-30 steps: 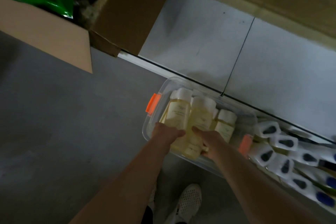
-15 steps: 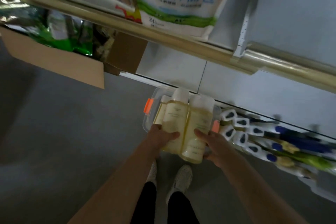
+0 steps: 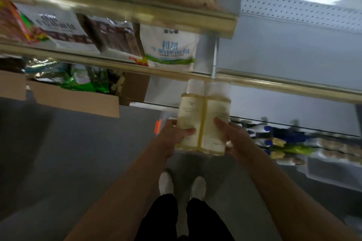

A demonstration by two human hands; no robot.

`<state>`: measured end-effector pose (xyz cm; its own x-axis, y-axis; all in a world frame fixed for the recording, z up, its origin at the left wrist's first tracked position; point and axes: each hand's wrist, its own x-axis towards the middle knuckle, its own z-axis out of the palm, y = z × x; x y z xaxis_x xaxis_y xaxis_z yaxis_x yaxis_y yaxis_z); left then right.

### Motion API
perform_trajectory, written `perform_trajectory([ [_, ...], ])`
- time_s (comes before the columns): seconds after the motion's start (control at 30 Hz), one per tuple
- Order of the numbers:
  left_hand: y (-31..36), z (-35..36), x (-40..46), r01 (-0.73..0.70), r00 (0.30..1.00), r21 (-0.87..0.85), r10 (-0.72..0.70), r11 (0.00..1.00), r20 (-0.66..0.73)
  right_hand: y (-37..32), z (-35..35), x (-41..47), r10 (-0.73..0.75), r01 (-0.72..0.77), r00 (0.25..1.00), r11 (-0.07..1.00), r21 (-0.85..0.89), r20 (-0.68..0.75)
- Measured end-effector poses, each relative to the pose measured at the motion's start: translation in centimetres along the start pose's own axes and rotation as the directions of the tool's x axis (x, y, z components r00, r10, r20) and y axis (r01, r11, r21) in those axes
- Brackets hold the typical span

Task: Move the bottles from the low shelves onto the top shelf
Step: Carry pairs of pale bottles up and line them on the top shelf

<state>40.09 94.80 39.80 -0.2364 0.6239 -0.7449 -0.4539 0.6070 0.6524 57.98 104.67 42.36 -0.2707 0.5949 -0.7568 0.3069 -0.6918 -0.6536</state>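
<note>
The person held two pale yellow bottles [image 3: 203, 121] side by side, upright, in front of the body and clear of any shelf. The left hand [image 3: 172, 135] gripped the left bottle, its thumb curled across the front; the right hand [image 3: 233, 135] gripped the right one, thumb also on the front. The other fingers were hidden behind the bottles. Below them, the clear plastic bin [image 3: 163, 118] sat at floor level. The step looked like the lift. Next, the pair probably needed to rise past the brass-edged shelf rails [image 3: 137, 12] without knocking them, then reach the top shelf, which was not clearly in view.
</note>
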Motion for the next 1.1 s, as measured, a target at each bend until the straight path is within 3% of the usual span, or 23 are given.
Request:
perform_trajectory([
  [0.3,6.2,0.5,-6.1,-0.162,0.978,0.023,0.158,0.986,0.134,-4.4,1.0,-8.1,-0.244,0.243,0.969,0.97,0.02,0.033],
  [0.63,13.4,2.2,-11.6,-0.338,0.927,0.003,0.332,0.941,0.175,-9.2,-0.8,-13.9,-0.436,0.433,0.899,0.898,0.072,0.032],
  [0.83,17.9,4.3,-14.5,-0.482,0.857,-0.002,0.472,0.876,0.206,-13.5,-1.6,-17.4,-0.588,0.585,0.808,0.807,0.077,0.024],
  [1.1,22.6,7.1,-18.1,-0.616,0.736,-0.058,0.6,0.786,0.315,-17.5,-2.4,-22.3,-0.702,0.708,0.706,0.699,0.097,-0.092],
])
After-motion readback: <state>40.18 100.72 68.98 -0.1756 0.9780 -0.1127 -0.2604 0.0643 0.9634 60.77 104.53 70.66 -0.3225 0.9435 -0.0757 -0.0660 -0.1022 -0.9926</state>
